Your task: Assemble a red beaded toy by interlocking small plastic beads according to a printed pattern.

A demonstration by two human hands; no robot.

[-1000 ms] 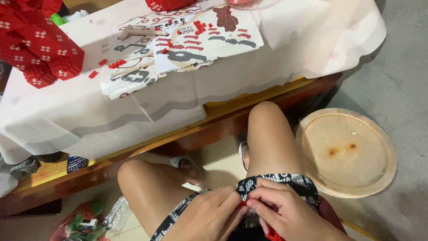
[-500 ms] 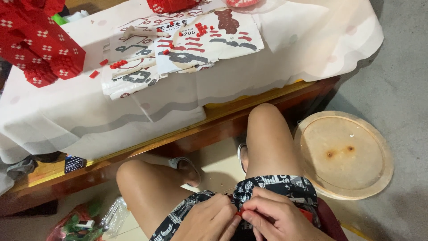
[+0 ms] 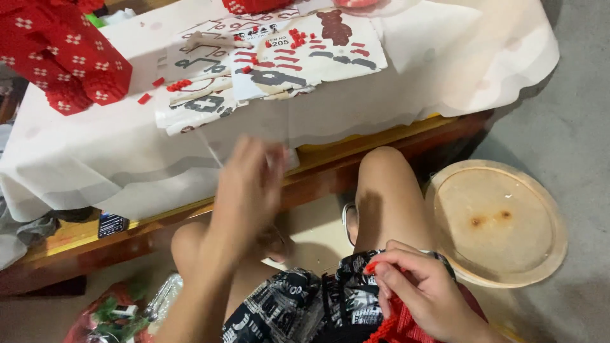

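My left hand [image 3: 251,184] is raised and blurred in front of the table's edge, fingers loosely curled; whether it holds anything small I cannot tell. My right hand [image 3: 416,286] rests on my lap by my right thigh, fingertips pinched on a small red piece [image 3: 370,267]. A mass of red bricks [image 3: 397,327] lies under that hand on the black-and-white patterned shorts [image 3: 298,305]. On the table, printed instruction sheets [image 3: 279,60] carry scattered small red bricks [image 3: 178,84]. A large red brick model [image 3: 60,54] stands at the table's far left.
A low wooden table under a white cloth [image 3: 445,57] fills the top of the view. A round wooden stool [image 3: 499,219] stands on the floor at the right. Bags with red and green pieces [image 3: 117,311] lie on the floor at the lower left.
My left hand has left my lap and swung up toward the table edge. My right hand stays on the lap with the red piece.
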